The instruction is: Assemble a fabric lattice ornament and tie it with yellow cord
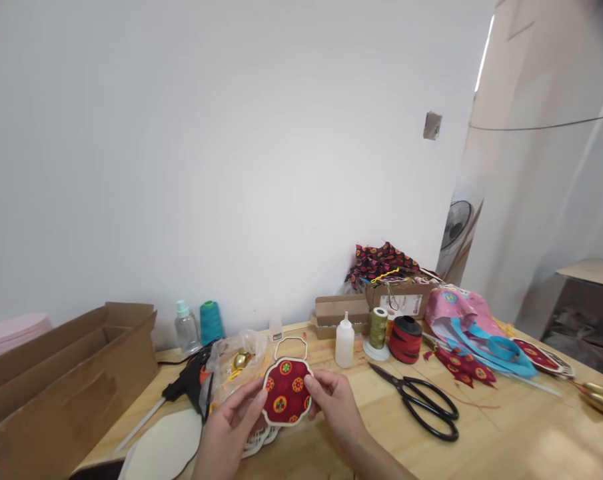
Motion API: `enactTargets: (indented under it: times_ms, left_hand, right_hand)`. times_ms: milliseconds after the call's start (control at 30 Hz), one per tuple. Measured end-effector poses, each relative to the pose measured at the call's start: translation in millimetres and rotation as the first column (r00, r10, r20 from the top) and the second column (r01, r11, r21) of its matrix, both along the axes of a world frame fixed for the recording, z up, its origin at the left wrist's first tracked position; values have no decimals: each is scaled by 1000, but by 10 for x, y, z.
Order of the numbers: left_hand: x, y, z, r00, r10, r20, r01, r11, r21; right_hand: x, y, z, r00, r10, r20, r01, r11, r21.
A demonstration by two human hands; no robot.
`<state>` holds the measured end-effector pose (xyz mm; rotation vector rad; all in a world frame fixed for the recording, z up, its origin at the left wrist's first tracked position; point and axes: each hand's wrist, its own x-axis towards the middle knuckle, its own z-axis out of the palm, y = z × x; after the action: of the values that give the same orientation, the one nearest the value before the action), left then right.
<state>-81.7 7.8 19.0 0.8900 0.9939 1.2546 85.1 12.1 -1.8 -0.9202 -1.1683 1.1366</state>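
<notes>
Between my two hands is a flat, scalloped panel (pixel 286 390) covered in dark red patterned fabric, with a pale frame around its edge. My left hand (pixel 234 423) grips its left edge, thumb on the front. The right edge is pinched by my right hand (pixel 334 403), thumb also in front; most of the fingers are hidden behind the panel. Just beyond it lies an empty pale frame (pixel 292 341) of scalloped outline. Below, more white cut-out frames (pixel 261 440) rest partly hidden on the table.
Black-handled scissors (pixel 421 400) lie right of my hands. Behind stand a white squeeze bottle (pixel 345 343), a green thread spool (pixel 378 330) and a red thread cone (pixel 405 340). At left are a hot glue gun (pixel 188 383) and a long cardboard box (pixel 81 380). Fabric scraps (pixel 461 313) lie right.
</notes>
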Motion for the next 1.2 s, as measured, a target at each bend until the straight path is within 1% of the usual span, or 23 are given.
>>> enactTargets:
  times_ms: [100,200,233,300,367,433,533,600,700,767,833,900,967,1100,1167,1200]
  left_hand:
    - [29,-11,31,998,16,-56,-14,1000,28]
    - [36,-8,13,994,41,-99,-34,997,68]
    - [34,-6,-3,993,48,-105,-40,996,75]
    - [37,-4,-43,995,43,-86,-36,996,81]
    - [55,-6,-91,1000,18,-9,-17,998,63]
    - [90,-13,-138,995,-8,100,7,1000,9]
    - [151,-37,-171,972,-51,229,70,995,-77]
    - [181,-67,-149,957,-88,275,109,992,-62]
    - [195,-128,-64,926,-148,347,154,988,11]
    - [179,-163,-13,882,-204,425,204,978,45]
    - [142,-185,13,811,-260,525,269,961,61]
    - [89,-194,22,736,-294,610,328,943,58]
    - [35,-202,35,694,-319,645,379,924,49]
    - [-18,-231,85,676,-393,624,464,884,55]
    - [-27,-246,77,692,-411,594,481,876,46]
    - [-34,-248,55,714,-413,566,478,878,38]
  right_hand:
    - [31,-3,32,999,-22,24,21,999,38]
    - [74,-27,73,997,-58,54,52,993,104]
    - [88,-42,87,994,-78,70,68,989,135]
    - [112,-80,112,979,-149,142,112,964,240]
    - [122,-120,123,942,-249,226,149,912,382]
    - [115,-148,116,905,-325,274,154,852,501]
    - [79,-160,73,885,-361,295,127,795,593]
    - [50,-161,40,874,-373,312,93,757,647]
    - [19,-182,20,861,-392,324,36,683,729]
    - [14,-210,34,849,-408,335,-5,630,777]
    - [22,-236,59,838,-417,352,-38,599,800]
    - [38,-250,80,830,-416,372,-51,607,793]
    - [57,-248,89,814,-424,397,-54,625,779]
    - [80,-230,78,753,-451,478,-118,623,773]
    - [77,-228,74,740,-435,513,-163,624,765]
    - [72,-227,74,740,-422,523,-177,628,758]
